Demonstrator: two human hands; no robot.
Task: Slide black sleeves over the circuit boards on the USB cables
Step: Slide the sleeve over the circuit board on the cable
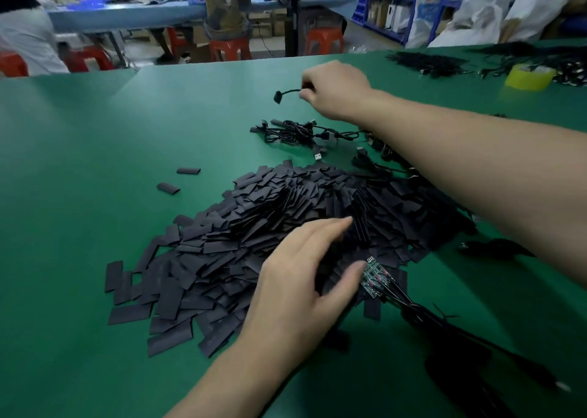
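We're looking down at the green counter (95,163), and the big pile of black sleeves (241,233) spreads across its middle, towards the near edge. Our left hand (295,284) comes in from the near edge and lies palm down on the near side of that pile, fingers fairly straight and fanned forward, gripping nothing that we can see. Its thumb points right, tip just beside the circuit boards (374,279). Those small boards sit at the pile's near right fringe, on the ends of a bundle of black cables (444,328) that runs off towards the near right corner.

Our right arm stretches in from the right edge, long and nearly straight, across the pile. The right hand (336,92) is up over the far middle of the counter, knuckles up, fingers curled and pinching a short black cable (287,93), whose dark end pokes out to the left, clear of the surface. Beneath that hand lies a loose tangle of USB cables (301,132). Two stray sleeves (188,170) lie apart, left of the pile. A yellow tape roll (529,76) sits near the far right corner.
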